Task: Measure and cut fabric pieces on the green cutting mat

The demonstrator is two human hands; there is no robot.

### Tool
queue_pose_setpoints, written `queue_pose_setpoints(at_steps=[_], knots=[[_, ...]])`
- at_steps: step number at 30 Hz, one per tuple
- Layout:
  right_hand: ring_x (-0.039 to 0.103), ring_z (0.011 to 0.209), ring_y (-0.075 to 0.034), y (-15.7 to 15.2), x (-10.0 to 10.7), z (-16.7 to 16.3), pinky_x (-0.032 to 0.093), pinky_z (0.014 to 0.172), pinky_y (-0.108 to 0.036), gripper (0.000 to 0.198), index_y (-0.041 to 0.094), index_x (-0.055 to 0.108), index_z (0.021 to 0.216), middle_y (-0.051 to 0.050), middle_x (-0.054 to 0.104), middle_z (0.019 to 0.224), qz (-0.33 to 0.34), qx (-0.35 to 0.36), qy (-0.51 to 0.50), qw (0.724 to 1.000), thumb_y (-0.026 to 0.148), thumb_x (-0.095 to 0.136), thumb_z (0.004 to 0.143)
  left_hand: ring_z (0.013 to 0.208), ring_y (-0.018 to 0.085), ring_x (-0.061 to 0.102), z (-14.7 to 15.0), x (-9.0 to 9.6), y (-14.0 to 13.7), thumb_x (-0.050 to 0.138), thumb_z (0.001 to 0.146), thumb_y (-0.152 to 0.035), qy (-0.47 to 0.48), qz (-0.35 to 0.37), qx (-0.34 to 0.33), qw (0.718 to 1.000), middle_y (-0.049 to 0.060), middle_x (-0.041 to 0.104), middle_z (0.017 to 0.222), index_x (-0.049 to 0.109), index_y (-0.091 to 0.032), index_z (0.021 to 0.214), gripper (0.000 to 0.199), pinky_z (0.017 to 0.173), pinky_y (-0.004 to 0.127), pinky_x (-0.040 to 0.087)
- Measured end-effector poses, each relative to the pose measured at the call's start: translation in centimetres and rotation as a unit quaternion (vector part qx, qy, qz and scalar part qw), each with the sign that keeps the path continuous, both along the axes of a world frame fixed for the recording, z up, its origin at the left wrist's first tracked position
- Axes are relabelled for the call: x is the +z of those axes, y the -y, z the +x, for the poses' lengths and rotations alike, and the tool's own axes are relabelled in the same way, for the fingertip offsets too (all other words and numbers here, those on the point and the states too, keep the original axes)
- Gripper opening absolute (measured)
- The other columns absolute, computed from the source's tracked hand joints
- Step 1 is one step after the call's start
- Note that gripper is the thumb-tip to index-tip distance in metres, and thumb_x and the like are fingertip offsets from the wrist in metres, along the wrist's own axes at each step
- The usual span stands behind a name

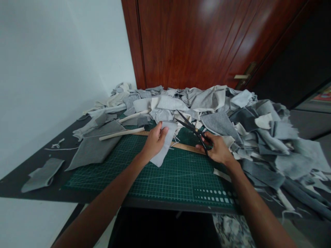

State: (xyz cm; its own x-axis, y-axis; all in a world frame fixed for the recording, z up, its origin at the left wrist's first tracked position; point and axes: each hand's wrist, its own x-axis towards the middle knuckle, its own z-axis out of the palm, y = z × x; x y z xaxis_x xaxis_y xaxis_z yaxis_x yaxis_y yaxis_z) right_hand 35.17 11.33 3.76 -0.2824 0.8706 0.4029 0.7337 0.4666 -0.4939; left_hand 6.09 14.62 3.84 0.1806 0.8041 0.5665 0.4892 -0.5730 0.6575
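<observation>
My left hand (154, 139) pinches the upper left edge of a light grey piece of fabric (163, 148), which hangs at a slant over the green cutting mat (165, 179). In my right hand (218, 148) is a pair of black scissors (197, 131), fingers through the handles. The scissor blades are parted and point up and left, just right of the fabric's top edge, apart from it as far as I can see. A wooden ruler (187, 147) lies on the mat behind both hands, partly covered by the fabric.
Heaps of grey and white fabric scraps (261, 127) line the back and right of the dark table (15, 179). A larger grey cloth (90, 148) and a folded grey scrap (43, 174) lie at left. A cream fabric strip (121, 133) crosses the mat's edge. Behind stands a wooden door (196, 44).
</observation>
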Motion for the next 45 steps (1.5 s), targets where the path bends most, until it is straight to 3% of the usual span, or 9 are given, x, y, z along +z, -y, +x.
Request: queue_pose_setpoints(at_steps=[6,17,32,45], knots=[[0.048,0.059,-0.015,0.0,0.3,0.9,0.035,0.057,-0.027,0.033,0.023,0.049,0.083,0.002,0.055,0.070,-0.016,0.034,0.026,0.999,0.043,0.074,0.081,0.084,0.022,0.064,0.0,0.0,0.3,0.037,0.108,-0.038,-0.010,0.017,0.022,1.000,0.006,0.065,0.087,0.055,-0.020,0.100,0.027,0.080,0.034,0.049],[0.049,0.058,-0.014,0.3,0.5,0.5,0.033,0.056,-0.026,0.034,0.022,0.051,0.083,0.002,0.060,0.071,-0.061,0.060,0.045,0.995,0.048,0.074,0.083,0.068,0.017,0.054,0.1,0.7,0.9,0.034,0.108,-0.044,0.006,0.054,-0.003,0.999,0.000,0.051,0.072,0.045,-0.023,0.082,0.035,0.067,0.029,0.042],[0.044,0.060,-0.013,0.4,0.3,0.0,0.032,0.056,-0.025,0.036,0.022,0.050,0.079,0.005,0.049,0.067,-0.091,0.096,0.023,0.991,0.048,0.074,0.083,0.069,0.017,0.056,0.3,1.0,1.0,0.044,0.102,-0.028,0.009,0.058,-0.036,0.998,0.000,0.055,0.072,0.045,-0.023,0.075,0.028,0.070,0.029,0.046],[0.047,0.061,-0.014,0.6,0.7,-0.1,0.031,0.057,-0.026,0.035,0.022,0.050,0.082,0.004,0.052,0.068,-0.090,0.096,0.039,0.990,0.049,0.073,0.083,0.068,0.018,0.055,0.1,0.9,0.9,0.041,0.104,-0.035,-0.014,0.059,-0.025,0.998,0.000,0.054,0.071,0.049,-0.023,0.077,0.031,0.066,0.029,0.044]])
